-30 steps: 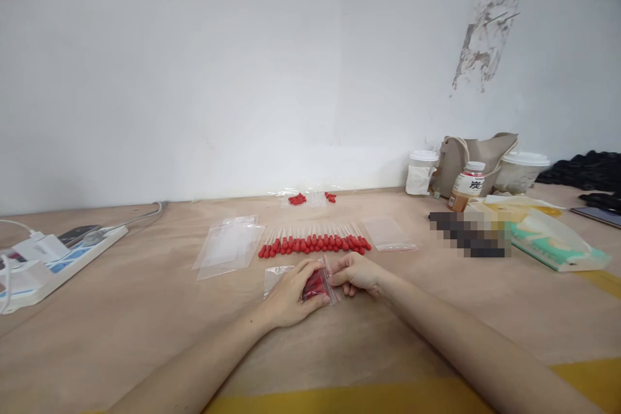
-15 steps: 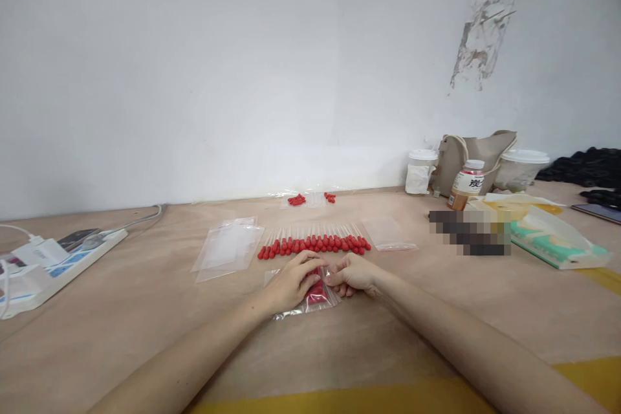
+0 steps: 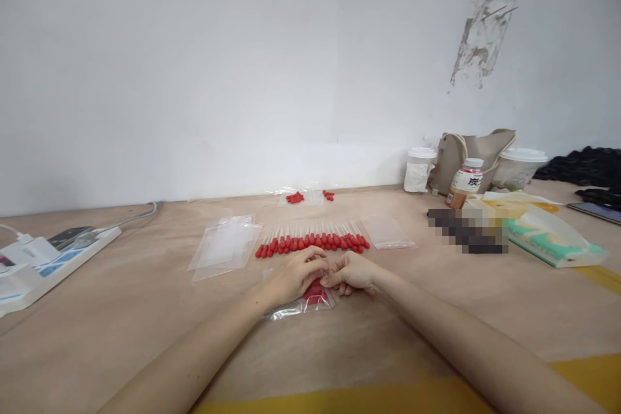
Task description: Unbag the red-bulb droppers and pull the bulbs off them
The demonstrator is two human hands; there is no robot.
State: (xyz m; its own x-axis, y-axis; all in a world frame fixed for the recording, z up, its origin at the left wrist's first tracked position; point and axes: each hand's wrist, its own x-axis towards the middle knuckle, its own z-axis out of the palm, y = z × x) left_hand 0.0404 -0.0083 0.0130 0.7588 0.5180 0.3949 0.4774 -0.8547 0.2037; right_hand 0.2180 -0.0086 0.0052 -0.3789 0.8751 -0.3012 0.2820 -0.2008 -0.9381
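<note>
A clear zip bag [image 3: 297, 308] with red-headed pieces [image 3: 315, 293] inside lies flat on the table in front of me. My left hand [image 3: 298, 275] rests over the bag, its fingers curled onto the plastic. At the bag's right edge, my right hand [image 3: 350, 273] pinches the zip side between thumb and forefinger. The two hands nearly touch. Just beyond them a row of red-tipped sticks [image 3: 313, 242] lies side by side, tips toward me. Flat clear bags [image 3: 226, 246] are stacked to the left, and more clear bags [image 3: 388, 233] lie to the right.
By the wall lie clear bags with red pieces [image 3: 295, 198]. A power strip [image 3: 63, 272] with plugs is at left. On the right stand a cup [image 3: 420, 171], a bottle [image 3: 466, 184], a grey bag [image 3: 449, 171], a tub [image 3: 519, 171] and a tissue pack [image 3: 557, 239].
My right thumb and fingers have shifted slightly left along the bag's edge, closer to my left hand. The view has moved a little; the other things stay in place.
</note>
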